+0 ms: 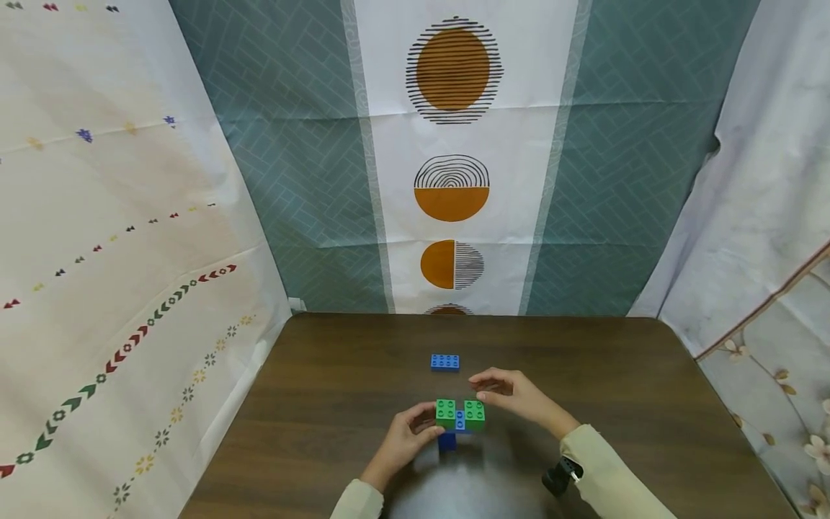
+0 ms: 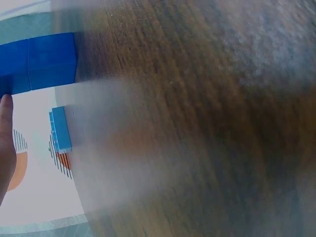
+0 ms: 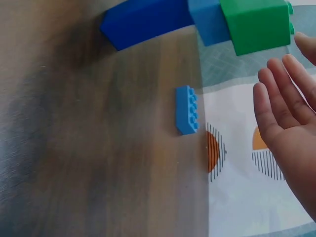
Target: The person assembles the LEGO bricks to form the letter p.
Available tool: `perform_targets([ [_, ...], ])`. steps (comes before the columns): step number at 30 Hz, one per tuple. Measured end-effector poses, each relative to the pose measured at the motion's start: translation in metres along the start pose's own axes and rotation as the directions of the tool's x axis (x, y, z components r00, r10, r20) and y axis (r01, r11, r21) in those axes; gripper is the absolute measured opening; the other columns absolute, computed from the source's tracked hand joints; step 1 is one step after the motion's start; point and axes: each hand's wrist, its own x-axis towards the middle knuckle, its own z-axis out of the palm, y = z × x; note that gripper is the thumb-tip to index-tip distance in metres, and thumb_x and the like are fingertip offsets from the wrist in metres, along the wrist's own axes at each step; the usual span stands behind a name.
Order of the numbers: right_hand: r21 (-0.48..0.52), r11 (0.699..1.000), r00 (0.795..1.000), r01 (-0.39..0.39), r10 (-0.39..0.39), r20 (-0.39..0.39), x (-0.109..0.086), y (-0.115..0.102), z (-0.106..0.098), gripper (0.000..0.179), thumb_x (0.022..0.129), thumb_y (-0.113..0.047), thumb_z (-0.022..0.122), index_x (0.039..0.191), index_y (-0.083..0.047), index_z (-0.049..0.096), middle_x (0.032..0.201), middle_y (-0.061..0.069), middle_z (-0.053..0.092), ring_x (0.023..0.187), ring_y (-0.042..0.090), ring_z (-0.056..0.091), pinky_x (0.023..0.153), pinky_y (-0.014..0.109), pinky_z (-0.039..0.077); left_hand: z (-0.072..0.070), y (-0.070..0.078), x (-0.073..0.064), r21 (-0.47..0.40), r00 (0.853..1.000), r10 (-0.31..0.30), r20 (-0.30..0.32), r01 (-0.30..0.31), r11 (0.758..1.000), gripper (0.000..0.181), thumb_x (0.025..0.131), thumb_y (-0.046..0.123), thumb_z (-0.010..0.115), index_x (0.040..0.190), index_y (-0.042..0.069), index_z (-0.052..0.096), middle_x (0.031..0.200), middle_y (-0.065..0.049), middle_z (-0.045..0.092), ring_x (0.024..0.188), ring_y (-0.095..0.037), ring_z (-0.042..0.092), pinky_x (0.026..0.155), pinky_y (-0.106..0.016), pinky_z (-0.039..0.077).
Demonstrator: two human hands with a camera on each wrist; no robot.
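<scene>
Two green bricks, a left one (image 1: 445,413) and a right one (image 1: 475,414), sit side by side on top of a stack, with a light blue brick (image 1: 460,420) showing between them. Dark blue bricks (image 2: 52,61) form the column below, upright on the table. My left hand (image 1: 403,441) grips the stack from its left side, thumb in front and fingers behind. One left finger (image 2: 5,128) lies against the blue in the left wrist view. My right hand (image 1: 515,396) hovers beside the right green brick, holding nothing, its fingers loosely extended and thumb tip close to the studs.
Farther back on the brown wooden table (image 1: 551,353) lies a loose blue brick (image 1: 444,362), studs up. Beyond the table's back edge hangs a patterned cloth (image 1: 402,274). A pale curtain (image 1: 130,288) borders the left side and another pale cloth (image 1: 746,252) the right.
</scene>
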Motion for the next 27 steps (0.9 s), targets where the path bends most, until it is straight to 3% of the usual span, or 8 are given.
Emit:
perform_targets([
  [5, -0.028, 0.999, 0.997, -0.044, 0.042, -0.067, 0.014, -0.001, -0.004, 0.030, 0.096, -0.016, 0.061, 0.123, -0.006, 0.062, 0.119, 0.012, 0.064, 0.106, 0.024, 0.060, 0.090, 0.029, 0.051, 0.000, 0.000, 0.000, -0.003, 1.000, -0.022, 0.003, 0.022, 1.000, 0.034, 0.086, 0.001, 0.069, 0.118, -0.008, 0.060, 0.114, -0.024, 0.064, 0.104, -0.014, 0.063, 0.088, -0.025, 0.052],
  [11, -0.033, 0.999, 0.992, -0.009, 0.005, -0.127, 0.030, -0.015, -0.007, 0.028, 0.093, -0.002, 0.061, 0.120, 0.005, 0.060, 0.116, 0.026, 0.062, 0.106, 0.041, 0.059, 0.091, 0.047, 0.052, 0.000, 0.001, 0.000, -0.002, 1.000, -0.022, -0.003, 0.022, 1.000, 0.034, 0.086, 0.001, 0.069, 0.118, -0.008, 0.060, 0.114, -0.024, 0.064, 0.104, -0.012, 0.063, 0.088, -0.024, 0.052],
  [14, -0.031, 0.999, 0.989, -0.008, 0.003, -0.149, 0.038, -0.018, -0.007, 0.029, 0.091, 0.000, 0.063, 0.119, 0.009, 0.059, 0.115, 0.030, 0.061, 0.106, 0.044, 0.058, 0.090, 0.048, 0.052, 0.000, 0.002, 0.000, -0.008, 1.000, -0.017, 0.003, 0.017, 1.000, 0.035, 0.086, 0.000, 0.069, 0.118, -0.009, 0.060, 0.115, -0.025, 0.063, 0.104, -0.013, 0.063, 0.088, -0.024, 0.052],
  [17, -0.017, 1.000, 0.987, -0.009, 0.006, -0.162, 0.047, -0.003, -0.006, 0.032, 0.091, -0.001, 0.063, 0.121, 0.010, 0.058, 0.118, 0.030, 0.059, 0.108, 0.043, 0.058, 0.090, 0.045, 0.052, -0.001, 0.002, -0.001, -0.005, 1.000, -0.019, 0.006, 0.019, 1.000, 0.035, 0.086, 0.000, 0.069, 0.119, -0.009, 0.059, 0.115, -0.026, 0.062, 0.105, -0.017, 0.063, 0.087, -0.024, 0.053],
  [22, 0.007, 0.997, 0.977, -0.076, 0.076, -0.198, 0.059, 0.032, -0.005, 0.036, 0.092, -0.006, 0.064, 0.125, 0.006, 0.057, 0.122, 0.024, 0.060, 0.110, 0.036, 0.059, 0.090, 0.036, 0.053, -0.001, 0.002, -0.002, 0.002, 0.999, -0.038, 0.011, 0.038, 0.999, 0.036, 0.088, 0.003, 0.068, 0.121, -0.008, 0.059, 0.115, -0.024, 0.063, 0.105, -0.017, 0.063, 0.086, -0.024, 0.053],
  [27, 0.036, 0.995, 0.970, -0.088, 0.094, -0.226, 0.067, 0.050, -0.004, 0.036, 0.091, -0.003, 0.065, 0.124, 0.008, 0.057, 0.122, 0.030, 0.058, 0.110, 0.039, 0.058, 0.089, 0.039, 0.054, -0.001, 0.002, -0.001, -0.006, 0.999, -0.039, 0.013, 0.039, 0.999, 0.036, 0.088, 0.003, 0.068, 0.121, -0.008, 0.059, 0.116, -0.024, 0.062, 0.105, -0.017, 0.063, 0.087, -0.024, 0.053],
])
